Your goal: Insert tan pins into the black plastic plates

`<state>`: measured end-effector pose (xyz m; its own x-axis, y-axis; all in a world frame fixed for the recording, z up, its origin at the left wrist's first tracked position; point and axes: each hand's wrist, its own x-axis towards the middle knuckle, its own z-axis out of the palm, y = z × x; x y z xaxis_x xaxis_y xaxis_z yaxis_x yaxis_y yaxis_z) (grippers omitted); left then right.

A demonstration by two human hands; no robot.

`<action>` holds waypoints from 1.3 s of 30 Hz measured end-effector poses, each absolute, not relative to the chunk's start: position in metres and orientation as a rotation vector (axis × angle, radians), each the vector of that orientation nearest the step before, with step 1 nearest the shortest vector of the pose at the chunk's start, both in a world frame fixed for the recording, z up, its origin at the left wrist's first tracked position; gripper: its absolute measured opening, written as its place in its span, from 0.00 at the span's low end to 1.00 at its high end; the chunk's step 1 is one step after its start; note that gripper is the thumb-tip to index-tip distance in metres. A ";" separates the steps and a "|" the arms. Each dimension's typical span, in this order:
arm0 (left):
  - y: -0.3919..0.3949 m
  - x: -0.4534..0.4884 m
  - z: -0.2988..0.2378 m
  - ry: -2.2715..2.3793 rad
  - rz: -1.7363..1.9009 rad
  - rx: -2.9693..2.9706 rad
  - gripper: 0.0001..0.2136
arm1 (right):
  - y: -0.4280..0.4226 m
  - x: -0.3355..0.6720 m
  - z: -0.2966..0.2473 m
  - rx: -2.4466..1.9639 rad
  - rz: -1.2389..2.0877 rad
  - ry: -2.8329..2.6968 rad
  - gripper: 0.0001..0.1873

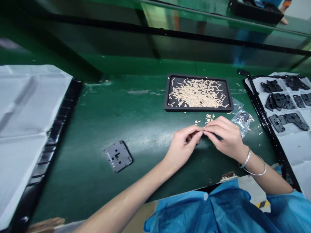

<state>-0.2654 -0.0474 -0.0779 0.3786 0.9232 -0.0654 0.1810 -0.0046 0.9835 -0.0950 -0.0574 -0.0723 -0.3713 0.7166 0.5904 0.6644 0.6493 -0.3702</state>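
Note:
My left hand (pixel 182 145) and my right hand (pixel 224 134) meet fingertip to fingertip above the green table, both closed in a pinch. Whatever sits between the fingertips is tiny and mostly hidden; only a brownish speck shows. Just beyond them a black tray (pixel 166 97) holds a heap of small beige strips (pixel 199 92). A few loose beige bits (pixel 209 118) lie between the tray and my right hand. To the left, apart from both hands, a flat dark grey plastic plate (pixel 118 156) with cut-outs rests on the table.
Beside my right hand is a crumpled clear plastic bag (pixel 243 120). A lined tray (pixel 286 142) of black plastic parts (pixel 280 101) stands at the right, another white-lined tray (pixel 21 129) at the left. A green post (pixel 73 61) and a rail border the back. Across it shows another person's hand (pixel 284 21).

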 end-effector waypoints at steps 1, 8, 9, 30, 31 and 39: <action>-0.047 -0.265 -0.078 1.055 0.805 1.497 0.09 | -0.057 -0.095 -0.073 -1.072 0.077 -2.133 0.08; -0.047 -0.267 -0.076 1.030 0.780 1.553 0.10 | -0.054 -0.093 -0.070 -1.018 0.049 -2.176 0.08; -0.046 -0.268 -0.076 1.032 0.774 1.555 0.10 | -0.054 -0.093 -0.069 -1.009 0.061 -2.177 0.07; -0.040 -0.267 -0.082 0.971 0.793 1.183 0.11 | -0.049 -0.084 -0.076 -1.318 -0.163 -2.010 0.08; -0.040 -0.266 -0.083 0.970 0.810 1.126 0.12 | -0.049 -0.085 -0.076 -1.325 -0.140 -2.009 0.07; -0.038 -0.263 -0.086 0.925 0.854 0.994 0.13 | -0.057 -0.099 -0.074 -1.077 -0.146 -2.089 0.02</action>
<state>-0.2633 -0.0385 -0.0861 0.3637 0.9013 -0.2354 -0.1625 0.3103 0.9367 -0.0994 -0.0572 -0.0737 -0.3492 0.6483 0.6766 0.7362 0.6365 -0.2299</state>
